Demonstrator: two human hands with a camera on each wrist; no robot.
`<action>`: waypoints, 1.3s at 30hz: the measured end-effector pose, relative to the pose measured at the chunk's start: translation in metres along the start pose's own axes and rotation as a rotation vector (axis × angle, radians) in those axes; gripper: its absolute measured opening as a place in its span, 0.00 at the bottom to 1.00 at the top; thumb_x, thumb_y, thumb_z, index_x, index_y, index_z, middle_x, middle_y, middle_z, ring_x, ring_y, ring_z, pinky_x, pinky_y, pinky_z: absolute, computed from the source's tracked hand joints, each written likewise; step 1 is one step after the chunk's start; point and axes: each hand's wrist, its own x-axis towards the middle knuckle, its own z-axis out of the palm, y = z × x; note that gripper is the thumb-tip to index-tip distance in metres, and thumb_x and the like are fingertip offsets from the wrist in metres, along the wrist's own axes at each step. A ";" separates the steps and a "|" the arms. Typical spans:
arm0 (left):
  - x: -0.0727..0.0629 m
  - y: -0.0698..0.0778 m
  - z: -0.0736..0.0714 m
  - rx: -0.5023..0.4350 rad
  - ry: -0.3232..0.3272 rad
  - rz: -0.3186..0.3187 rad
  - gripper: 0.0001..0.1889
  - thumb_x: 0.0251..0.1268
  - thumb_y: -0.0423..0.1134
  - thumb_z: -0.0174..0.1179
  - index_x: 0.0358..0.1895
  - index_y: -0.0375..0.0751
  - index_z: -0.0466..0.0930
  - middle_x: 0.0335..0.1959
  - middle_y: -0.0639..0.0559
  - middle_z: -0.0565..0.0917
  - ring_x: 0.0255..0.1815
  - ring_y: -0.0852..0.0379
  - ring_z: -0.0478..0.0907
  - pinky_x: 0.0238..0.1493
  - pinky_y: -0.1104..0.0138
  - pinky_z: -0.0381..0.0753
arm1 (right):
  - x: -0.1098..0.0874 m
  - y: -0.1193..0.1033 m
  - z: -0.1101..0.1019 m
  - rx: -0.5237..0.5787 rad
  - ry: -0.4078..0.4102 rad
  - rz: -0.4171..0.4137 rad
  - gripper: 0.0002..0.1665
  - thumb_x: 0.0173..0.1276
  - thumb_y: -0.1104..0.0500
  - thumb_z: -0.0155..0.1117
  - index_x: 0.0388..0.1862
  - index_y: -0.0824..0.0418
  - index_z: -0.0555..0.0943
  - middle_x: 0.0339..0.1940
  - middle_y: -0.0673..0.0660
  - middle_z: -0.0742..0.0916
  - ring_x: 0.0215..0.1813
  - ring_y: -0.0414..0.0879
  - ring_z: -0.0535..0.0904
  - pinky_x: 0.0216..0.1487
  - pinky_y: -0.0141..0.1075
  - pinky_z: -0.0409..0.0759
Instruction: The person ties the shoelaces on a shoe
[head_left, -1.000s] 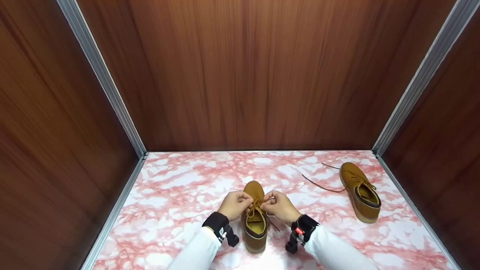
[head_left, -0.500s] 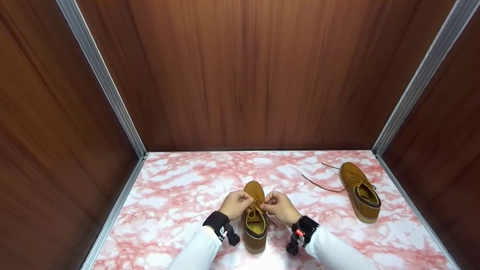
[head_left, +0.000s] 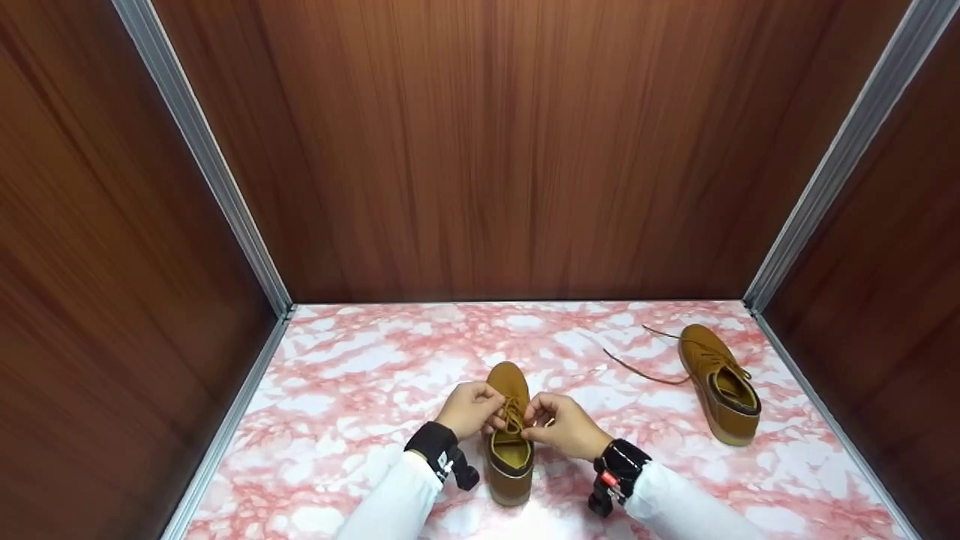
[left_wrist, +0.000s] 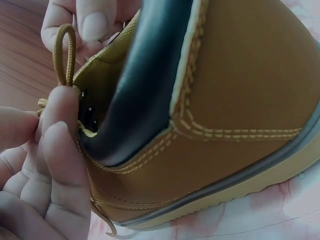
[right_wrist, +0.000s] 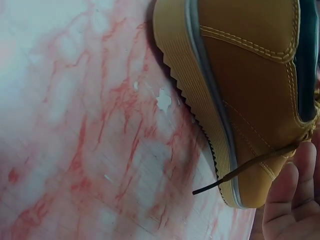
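A tan leather shoe (head_left: 508,377) stands upright on the floor, toe pointing away from me. My left hand (head_left: 470,409) is over its left side and pinches the shoelace; in the left wrist view a shoelace loop (left_wrist: 64,28) rises above its fingertips. From the right side, my right hand (head_left: 568,427) bends thumb and fingers at the lacing and pinches the shoelace, though the contact itself is partly hidden. A dark shoelace end (right_wrist: 228,176) hangs down the shoe's right side past the right fingers (right_wrist: 281,192). The knot is mostly hidden by my hands.
A second tan shoe (head_left: 703,360) sits to the right, its long loose shoelace (head_left: 645,374) spread leftward over the pink-and-white marbled surface (head_left: 360,382). Brown wood-look panels (head_left: 480,150) rise at the back and both sides, with metal corner strips (head_left: 217,172).
My right hand has shifted down toward the shoe's opening and slightly right, its thumb and index a little wider apart. The left hand stays almost still. Neither shoe has moved noticeably.
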 end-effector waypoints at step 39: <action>-0.001 -0.004 -0.013 -0.080 -0.003 -0.040 0.08 0.80 0.35 0.56 0.44 0.32 0.79 0.30 0.49 0.86 0.24 0.62 0.84 0.27 0.71 0.84 | 0.010 -0.007 -0.006 0.116 0.104 0.067 0.05 0.69 0.66 0.67 0.37 0.69 0.80 0.32 0.52 0.82 0.31 0.33 0.76 0.35 0.26 0.75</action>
